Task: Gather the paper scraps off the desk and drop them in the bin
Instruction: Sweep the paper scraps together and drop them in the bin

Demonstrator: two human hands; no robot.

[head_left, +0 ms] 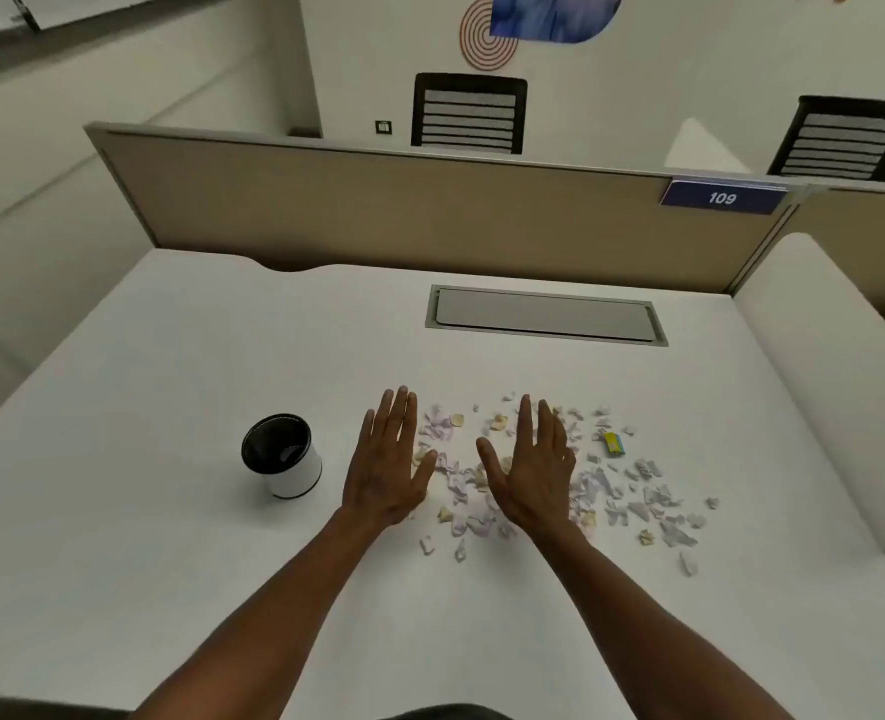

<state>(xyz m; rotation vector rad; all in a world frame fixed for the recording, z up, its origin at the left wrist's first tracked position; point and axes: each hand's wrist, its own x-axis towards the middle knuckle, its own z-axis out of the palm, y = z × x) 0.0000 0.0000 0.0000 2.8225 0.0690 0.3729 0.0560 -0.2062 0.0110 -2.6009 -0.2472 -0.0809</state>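
White worktop: plain and broad, carrying the bin and the scraps; a grey rectangular hatch is set into its far part.
Paper scraps: many small torn pieces, white, pale lilac and cream, strewn right of centre, between and under both hands and spreading off to the right.
Yellow scrap: a brighter yellow and blue piece lying among the others, right of the right hand.
Bin: small round pot, white outside and black inside, upright on the worktop, left of the left hand and apart from the scraps.
Left hand: palm down, flat, at the left edge of the scatter; fingers released, straight and close together, grasping nothing.
Right hand: palm down over the middle of the scatter; fingers released and stretched out, thumb spread left, grasping nothing.
Partition: beige panel along the far edge, with a blue plate reading 109.
Chairs: two black backs beyond the panel.
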